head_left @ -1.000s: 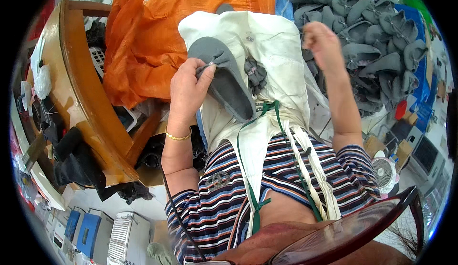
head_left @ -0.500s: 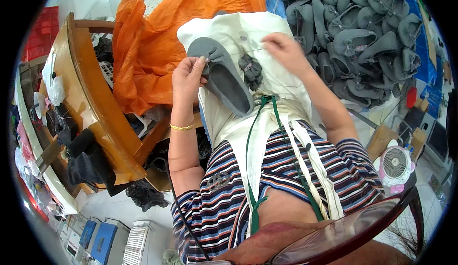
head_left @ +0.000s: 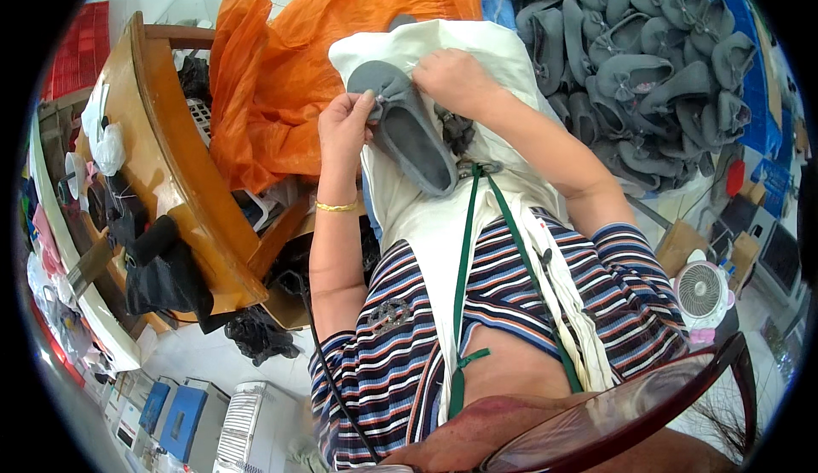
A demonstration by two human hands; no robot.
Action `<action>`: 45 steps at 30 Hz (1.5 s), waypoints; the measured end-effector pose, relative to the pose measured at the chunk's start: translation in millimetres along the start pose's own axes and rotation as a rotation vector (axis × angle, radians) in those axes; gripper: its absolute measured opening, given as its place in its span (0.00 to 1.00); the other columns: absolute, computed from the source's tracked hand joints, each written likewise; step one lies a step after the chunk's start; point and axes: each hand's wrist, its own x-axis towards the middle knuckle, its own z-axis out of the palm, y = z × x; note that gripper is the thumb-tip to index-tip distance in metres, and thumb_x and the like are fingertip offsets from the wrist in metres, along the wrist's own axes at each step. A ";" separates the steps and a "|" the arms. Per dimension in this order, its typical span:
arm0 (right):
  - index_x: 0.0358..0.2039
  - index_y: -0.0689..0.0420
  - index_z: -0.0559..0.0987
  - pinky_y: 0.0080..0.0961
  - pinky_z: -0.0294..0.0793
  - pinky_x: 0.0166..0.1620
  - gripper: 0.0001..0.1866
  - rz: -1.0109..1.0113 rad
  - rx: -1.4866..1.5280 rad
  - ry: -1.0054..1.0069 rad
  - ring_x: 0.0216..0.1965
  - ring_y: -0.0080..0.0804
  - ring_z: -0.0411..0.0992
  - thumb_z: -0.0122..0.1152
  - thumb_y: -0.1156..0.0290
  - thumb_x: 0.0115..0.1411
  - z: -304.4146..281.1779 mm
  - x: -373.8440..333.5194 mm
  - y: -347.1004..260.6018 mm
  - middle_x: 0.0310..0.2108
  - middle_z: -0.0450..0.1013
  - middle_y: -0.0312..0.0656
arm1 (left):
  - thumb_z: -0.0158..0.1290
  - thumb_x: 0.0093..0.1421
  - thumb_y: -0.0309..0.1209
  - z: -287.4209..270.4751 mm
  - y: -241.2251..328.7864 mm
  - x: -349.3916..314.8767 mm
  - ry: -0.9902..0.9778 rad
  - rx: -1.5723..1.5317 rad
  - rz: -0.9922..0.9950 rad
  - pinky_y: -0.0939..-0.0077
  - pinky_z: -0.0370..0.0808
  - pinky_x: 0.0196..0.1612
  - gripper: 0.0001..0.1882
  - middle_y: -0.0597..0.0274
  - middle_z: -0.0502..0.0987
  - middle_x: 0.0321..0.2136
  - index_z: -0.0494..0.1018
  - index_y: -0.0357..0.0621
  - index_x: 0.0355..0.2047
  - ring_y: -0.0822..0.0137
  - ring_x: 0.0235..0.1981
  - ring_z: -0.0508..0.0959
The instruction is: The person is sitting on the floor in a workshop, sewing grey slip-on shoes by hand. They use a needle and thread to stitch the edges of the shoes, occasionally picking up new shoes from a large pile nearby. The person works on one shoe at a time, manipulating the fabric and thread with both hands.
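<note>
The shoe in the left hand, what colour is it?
The shoe is grey. It shows best in the head view.

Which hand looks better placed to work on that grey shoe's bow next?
Probably the right hand: it is close beside the grey shoe, while the left hand is occupied, pinching the shoe's edge near the bow. Whether the right fingers hold something small, I cannot tell.

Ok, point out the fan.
In the head view, the fan is at the lower right, below the shoe pile and beside the right sleeve.
</note>
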 end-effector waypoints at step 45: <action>0.33 0.58 0.78 0.28 0.69 0.38 0.06 0.188 1.055 0.082 0.31 0.31 0.70 0.58 0.72 0.65 -66.2 -46.1 -89.9 0.30 0.74 0.37 | 0.59 0.55 0.54 45.7 46.2 -12.1 0.227 1.168 0.333 0.55 0.74 0.33 0.26 0.52 0.79 0.29 0.73 0.39 0.31 0.47 0.30 0.80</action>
